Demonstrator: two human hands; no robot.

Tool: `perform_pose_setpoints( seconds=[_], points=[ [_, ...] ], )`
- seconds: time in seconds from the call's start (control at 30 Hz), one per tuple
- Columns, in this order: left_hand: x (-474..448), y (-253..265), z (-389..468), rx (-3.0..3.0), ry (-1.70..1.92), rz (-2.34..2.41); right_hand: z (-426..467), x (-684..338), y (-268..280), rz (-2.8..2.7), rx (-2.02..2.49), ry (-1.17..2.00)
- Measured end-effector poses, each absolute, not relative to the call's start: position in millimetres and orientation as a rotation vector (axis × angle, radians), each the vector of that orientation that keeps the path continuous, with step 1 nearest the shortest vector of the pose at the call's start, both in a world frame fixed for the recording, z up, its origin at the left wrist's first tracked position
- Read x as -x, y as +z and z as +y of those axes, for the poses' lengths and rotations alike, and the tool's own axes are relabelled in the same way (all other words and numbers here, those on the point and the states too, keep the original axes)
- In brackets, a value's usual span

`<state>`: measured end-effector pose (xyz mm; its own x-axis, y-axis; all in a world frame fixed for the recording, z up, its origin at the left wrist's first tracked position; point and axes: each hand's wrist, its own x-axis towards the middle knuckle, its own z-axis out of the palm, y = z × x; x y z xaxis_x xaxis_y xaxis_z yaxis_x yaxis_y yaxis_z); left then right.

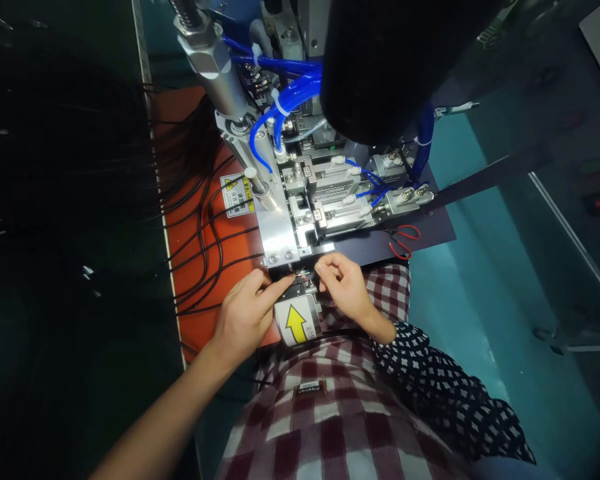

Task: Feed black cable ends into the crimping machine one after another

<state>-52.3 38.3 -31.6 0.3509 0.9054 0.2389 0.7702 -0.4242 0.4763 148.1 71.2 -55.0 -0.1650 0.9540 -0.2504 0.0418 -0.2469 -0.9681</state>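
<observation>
My left hand (247,313) lies at the front of the machine, its fingers curled and its thumb reaching toward some thin, light-coloured wire ends (304,273). Whatever its fingers grip is hidden. To the right, my right hand (347,285) has thumb and index finger pinched together close by the same wires; what is in the pinch is too small to make out. Just below the wires is a dark metal fixture (294,291) with a white label (296,321) bearing a yellow arrow. A metal plate (279,237) of the machine stands right above both hands.
Black cables (205,247) run across an orange mat (190,200) on the left. Red-handled scissors (405,241) lie on the dark base plate at right. Blue air tubes (300,90), metal cylinders and a large black cylinder (380,67) rise behind. A warning label (237,195) sits at left.
</observation>
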Motion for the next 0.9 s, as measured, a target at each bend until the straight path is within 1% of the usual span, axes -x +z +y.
perform_pose_setpoints(
  seconds=[0.17,0.27,0.5,0.67,0.9],
  points=[
    [53.6,-32.6,38.7,-2.345,0.69,1.485,70.3,-154.5,-53.9,-1.311,1.355,1.367],
    [53.8,-33.1,38.9,-2.347,0.7,1.483,69.9,-152.2,-53.6,-1.434,1.379,1.339],
    [53.4,-34.1,39.0,-2.355,0.7,1.473,72.8,-144.8,-54.7,-1.388,1.373,1.47],
    [54.7,-35.4,38.6,-2.373,0.697,1.469,75.3,-142.6,-54.0,-1.236,1.332,1.653],
    [53.2,-34.0,39.3,-2.426,0.683,1.469,77.1,-143.7,-45.0,-1.391,1.435,1.544]
  ],
)
